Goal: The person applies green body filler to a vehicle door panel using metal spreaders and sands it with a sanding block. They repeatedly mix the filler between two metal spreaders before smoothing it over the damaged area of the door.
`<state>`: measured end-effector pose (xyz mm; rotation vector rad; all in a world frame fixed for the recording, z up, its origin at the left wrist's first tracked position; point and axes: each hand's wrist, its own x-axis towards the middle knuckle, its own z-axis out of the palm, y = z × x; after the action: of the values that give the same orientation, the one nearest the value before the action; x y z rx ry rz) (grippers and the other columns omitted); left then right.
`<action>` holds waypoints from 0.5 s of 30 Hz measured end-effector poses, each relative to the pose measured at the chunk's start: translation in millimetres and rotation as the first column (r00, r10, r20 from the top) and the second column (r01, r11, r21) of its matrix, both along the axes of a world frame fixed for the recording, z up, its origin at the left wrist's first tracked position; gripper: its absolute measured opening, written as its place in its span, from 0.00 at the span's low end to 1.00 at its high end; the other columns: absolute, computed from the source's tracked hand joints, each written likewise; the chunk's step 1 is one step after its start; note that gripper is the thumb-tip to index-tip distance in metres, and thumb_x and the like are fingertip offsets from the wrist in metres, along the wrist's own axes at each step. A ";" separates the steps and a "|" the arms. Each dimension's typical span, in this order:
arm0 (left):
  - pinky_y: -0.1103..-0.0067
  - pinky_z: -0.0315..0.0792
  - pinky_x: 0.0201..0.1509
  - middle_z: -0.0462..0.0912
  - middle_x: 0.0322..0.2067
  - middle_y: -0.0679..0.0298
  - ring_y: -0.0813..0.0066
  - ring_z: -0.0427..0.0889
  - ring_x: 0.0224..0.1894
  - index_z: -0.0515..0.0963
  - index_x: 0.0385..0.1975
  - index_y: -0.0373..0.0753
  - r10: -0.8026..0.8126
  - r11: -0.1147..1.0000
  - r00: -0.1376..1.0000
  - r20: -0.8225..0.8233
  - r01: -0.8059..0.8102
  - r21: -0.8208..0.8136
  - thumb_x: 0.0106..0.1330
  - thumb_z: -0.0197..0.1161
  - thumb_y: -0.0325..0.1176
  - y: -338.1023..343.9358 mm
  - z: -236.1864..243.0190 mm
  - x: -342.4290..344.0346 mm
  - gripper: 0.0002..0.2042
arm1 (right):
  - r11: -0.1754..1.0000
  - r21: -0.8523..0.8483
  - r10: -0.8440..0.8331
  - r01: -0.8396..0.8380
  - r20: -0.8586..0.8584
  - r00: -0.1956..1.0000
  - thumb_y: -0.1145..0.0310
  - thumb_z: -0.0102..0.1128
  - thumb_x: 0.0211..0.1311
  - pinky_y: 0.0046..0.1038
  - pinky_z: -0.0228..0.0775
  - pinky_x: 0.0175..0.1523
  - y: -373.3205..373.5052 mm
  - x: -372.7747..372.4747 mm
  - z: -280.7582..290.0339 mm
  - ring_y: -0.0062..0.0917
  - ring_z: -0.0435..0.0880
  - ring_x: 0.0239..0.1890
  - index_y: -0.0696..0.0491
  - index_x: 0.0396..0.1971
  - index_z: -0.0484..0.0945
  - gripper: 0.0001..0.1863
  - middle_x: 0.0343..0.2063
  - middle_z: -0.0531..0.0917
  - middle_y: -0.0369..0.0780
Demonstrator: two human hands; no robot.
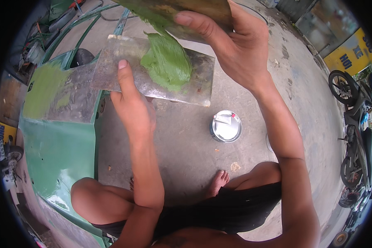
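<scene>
My left hand (132,105) grips a flat metal plate (202,76) by its left part, thumb on top and fingers hidden beneath. A thick mound of green putty (166,62) lies on the middle of that plate. Above it, my right hand (246,51) is closed on a second flat plate, a putty spreader (198,14), tilted over the mound. Green putty coats the spreader's left side and joins the mound below. To the left stands a green vehicle body panel (60,142), its bare grey upper area partly smeared with green putty (45,89).
On the concrete floor stands a round can (227,130), a small white tube (222,119) with a red cap lying on its lid. A motorcycle (353,132) is parked at the right, near a yellow sign (349,53). Hoses and clutter (39,41) lie at the far left.
</scene>
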<state>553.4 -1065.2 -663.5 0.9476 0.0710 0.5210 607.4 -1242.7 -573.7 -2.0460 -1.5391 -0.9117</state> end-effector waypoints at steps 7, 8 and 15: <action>0.62 0.76 0.59 0.72 0.59 0.54 0.61 0.76 0.58 0.64 0.62 0.31 -0.058 0.964 0.995 0.075 0.076 -0.254 0.76 0.50 0.45 51.4 -16.1 16.0 0.25 | 0.934 0.150 -0.060 0.324 -0.828 0.557 0.52 0.63 0.65 0.25 0.80 0.37 -31.9 2.9 -25.3 0.20 0.86 0.33 0.57 0.46 0.82 0.23 0.29 0.87 0.39; 0.64 0.77 0.56 0.72 0.59 0.56 0.62 0.76 0.58 0.64 0.63 0.35 -0.030 0.976 0.989 0.145 0.060 -0.209 0.76 0.49 0.47 50.8 -10.1 15.7 0.25 | 0.901 0.249 0.040 0.355 -0.864 0.503 0.51 0.62 0.66 0.25 0.82 0.40 -38.2 6.4 -29.6 0.23 0.87 0.36 0.59 0.48 0.79 0.25 0.32 0.86 0.41; 0.64 0.80 0.50 0.73 0.56 0.56 0.64 0.77 0.55 0.64 0.64 0.36 0.072 0.960 0.983 0.169 -0.114 0.257 0.74 0.52 0.53 12.2 -8.1 2.6 0.29 | 0.523 0.608 0.556 0.598 -0.775 0.301 0.58 0.66 0.63 0.27 0.80 0.45 26.7 1.8 -79.0 0.25 0.85 0.41 0.64 0.50 0.73 0.26 0.40 0.84 0.44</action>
<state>556.1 -1053.0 -671.5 1.1656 -0.1011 0.7040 609.2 -1216.0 -652.7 -1.2211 -0.1262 -0.1056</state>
